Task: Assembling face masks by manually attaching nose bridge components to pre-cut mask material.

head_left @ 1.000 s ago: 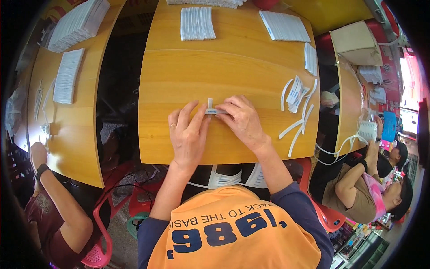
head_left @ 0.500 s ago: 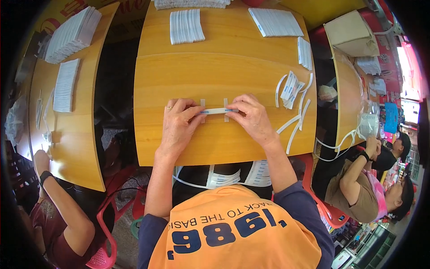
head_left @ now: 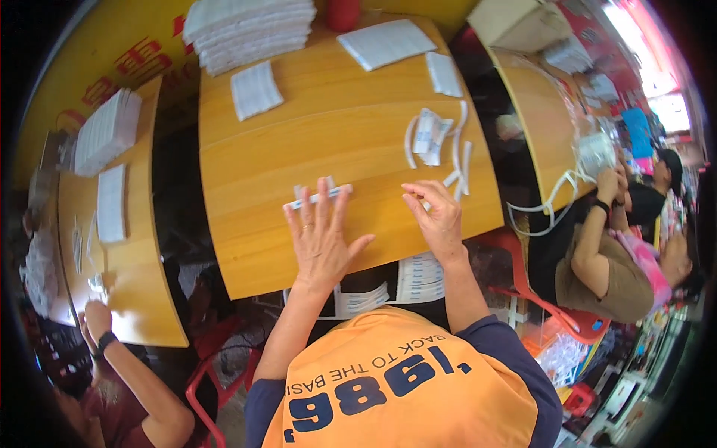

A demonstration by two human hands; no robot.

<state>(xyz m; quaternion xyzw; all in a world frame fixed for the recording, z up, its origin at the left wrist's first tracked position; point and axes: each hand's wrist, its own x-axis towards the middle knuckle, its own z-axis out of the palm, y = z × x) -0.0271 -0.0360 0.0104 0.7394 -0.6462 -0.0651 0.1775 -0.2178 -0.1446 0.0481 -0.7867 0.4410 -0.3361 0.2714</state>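
Observation:
My left hand [head_left: 323, 243] lies with spread fingers on the table, its fingertips over a short white strip with blue print [head_left: 321, 197]. Under the strip, short pale tape pieces [head_left: 331, 181] stick out at its far edge. To the right, my right hand [head_left: 439, 222] is raised off the strip, thumb and forefinger drawn together in a pinch. A small whitish bit shows by its fingers, but I cannot make out what it is. Sheets of printed white strips [head_left: 363, 301] lie across my lap.
Crumpled white paper [head_left: 431, 136] and curved white offcuts [head_left: 457, 157] lie on the right of the wooden table [head_left: 299, 149]. White stacks [head_left: 254, 30] stand at the back. Co-workers sit at tables on both sides; a red chair [head_left: 523, 276] stands at right.
My hands have parted: the left has gone from pinching the strip's end to lying flat over it, and the right has left the strip's other end. The view has turned and shifted.

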